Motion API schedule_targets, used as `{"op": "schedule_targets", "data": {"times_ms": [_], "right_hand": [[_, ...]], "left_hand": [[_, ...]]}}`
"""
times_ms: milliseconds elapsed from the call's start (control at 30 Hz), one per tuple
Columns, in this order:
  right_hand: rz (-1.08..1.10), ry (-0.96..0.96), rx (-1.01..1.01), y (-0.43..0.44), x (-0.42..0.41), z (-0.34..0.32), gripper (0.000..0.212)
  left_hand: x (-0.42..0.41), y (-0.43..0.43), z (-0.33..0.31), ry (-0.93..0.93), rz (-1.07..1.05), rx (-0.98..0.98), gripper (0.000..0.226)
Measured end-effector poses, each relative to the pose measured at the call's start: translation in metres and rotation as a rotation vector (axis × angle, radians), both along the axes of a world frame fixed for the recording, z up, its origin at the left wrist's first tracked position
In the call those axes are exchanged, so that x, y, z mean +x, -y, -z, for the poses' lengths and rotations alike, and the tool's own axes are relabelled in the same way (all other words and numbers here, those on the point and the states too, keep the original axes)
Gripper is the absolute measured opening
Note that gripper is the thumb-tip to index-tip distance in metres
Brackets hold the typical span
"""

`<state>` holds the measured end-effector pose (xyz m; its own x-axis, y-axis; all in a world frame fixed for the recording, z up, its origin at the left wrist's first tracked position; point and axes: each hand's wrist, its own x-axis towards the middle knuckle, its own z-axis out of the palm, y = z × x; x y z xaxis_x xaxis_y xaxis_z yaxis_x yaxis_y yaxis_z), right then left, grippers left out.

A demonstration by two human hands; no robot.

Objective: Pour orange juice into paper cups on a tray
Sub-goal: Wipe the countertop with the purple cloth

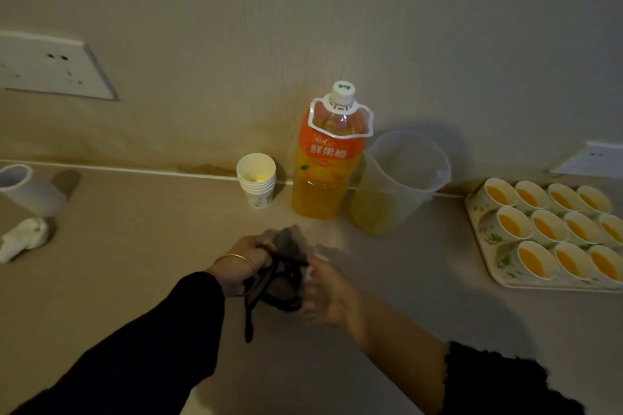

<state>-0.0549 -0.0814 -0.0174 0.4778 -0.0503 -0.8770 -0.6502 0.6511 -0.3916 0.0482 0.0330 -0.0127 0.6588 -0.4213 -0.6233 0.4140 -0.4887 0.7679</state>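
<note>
Head view showed the left hand (242,263) gripping a dark cloth (283,276) low over the counter (151,246), with the blurred right hand (328,296) loosely open beside it. Any wiping was best kept short, since the capped juice bottle (325,165) at twelve o'clock from the hands and the jug (394,185) at one stood near. Filled paper cups (546,229) sat on the tray (485,226) at three, well apart.

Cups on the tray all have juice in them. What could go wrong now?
1. The filled cups stand packed together on the tray. A bump to it could slop juice.
2. A dark cloth with dangling ends is held just in front of the bottle and jug. A wide swipe might knock either one, though the bottle is capped.
</note>
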Motion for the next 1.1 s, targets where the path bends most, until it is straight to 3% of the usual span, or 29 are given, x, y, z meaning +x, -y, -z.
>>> {"op": "schedule_targets", "data": {"times_ms": [100,233,367,467,533,567,633,700,800,900,1000,1100], "right_hand": [[0.148,0.147,0.063,0.001,0.000,-0.009,0.046],[0.154,0.170,-0.241,0.016,0.003,-0.011,0.034],[0.147,0.237,-0.308,0.027,-0.003,-0.014,0.029],[0.165,0.237,-0.323,0.033,-0.003,-0.017,0.042],[0.138,0.215,-0.249,0.038,-0.005,-0.020,0.068],[0.140,0.231,-0.163,0.042,-0.006,-0.022,0.070],[0.151,0.274,-0.024,0.051,-0.012,-0.032,0.045],[0.100,0.294,-0.026,0.064,-0.016,-0.037,0.021],[0.056,0.317,-0.163,0.079,-0.024,-0.037,0.030],[0.066,0.312,-0.160,0.089,-0.037,-0.035,0.038],[0.136,0.277,-0.183,0.107,-0.053,-0.032,0.039],[0.238,0.250,-0.247,0.138,-0.072,-0.026,0.020]], "left_hand": [[-0.012,0.006,-0.020,-0.184,-0.094,-0.100,0.035],[-0.022,0.009,-0.038,-0.463,-0.021,-0.193,0.011],[-0.029,0.017,-0.032,-0.160,0.115,-0.067,0.022],[-0.032,0.024,-0.027,-0.158,0.074,-0.084,0.011],[-0.040,0.029,-0.026,-0.190,0.007,-0.073,0.017],[-0.043,0.031,-0.027,-0.199,-0.024,-0.079,0.022],[-0.048,0.036,-0.026,-0.169,-0.058,-0.020,0.025],[-0.050,0.043,-0.025,-0.190,-0.054,0.039,0.018],[-0.052,0.052,-0.026,-0.297,0.016,0.006,0.035],[-0.061,0.071,-0.025,-0.139,0.113,0.030,0.018],[-0.066,0.092,-0.014,-0.023,-0.074,0.002,0.024],[-0.069,0.109,-0.017,-0.192,-0.291,-0.123,0.034]]}}
